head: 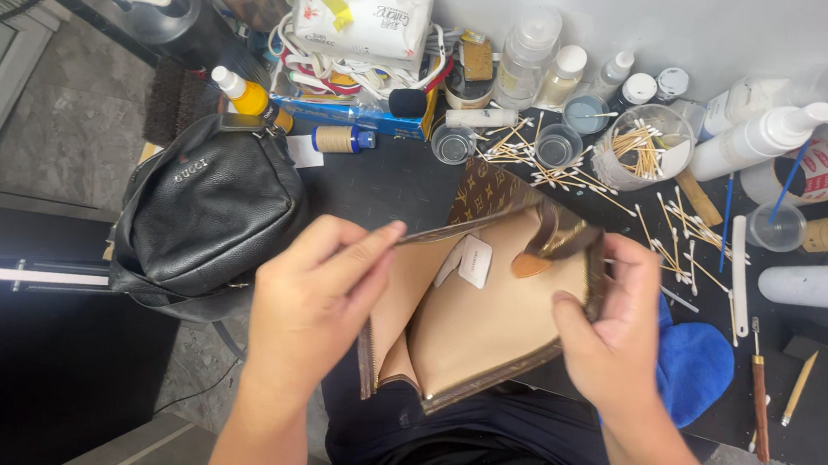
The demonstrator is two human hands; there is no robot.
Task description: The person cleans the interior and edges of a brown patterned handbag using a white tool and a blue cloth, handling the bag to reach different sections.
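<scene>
A brown patterned pouch (pixel 485 325) with a tan lining is held open over my lap. My left hand (pixel 317 299) grips its left edge, fingers stretched along the top rim. My right hand (pixel 611 334) clasps the right side, thumb pressed on the lining. A small white tag (pixel 475 262) and a tan leather tab (pixel 528 265) show inside the opening. Both hands spread the opening wide.
A black leather bag (pixel 206 213) sits at the left. The black worktable (pixel 389 177) carries scattered cotton swabs (pixel 671 236), a jar of swabs (pixel 645 147), bottles, small cups, tape rolls, a tissue pack (pixel 361 10) and tools. A blue cloth (pixel 694 364) lies by my right hand.
</scene>
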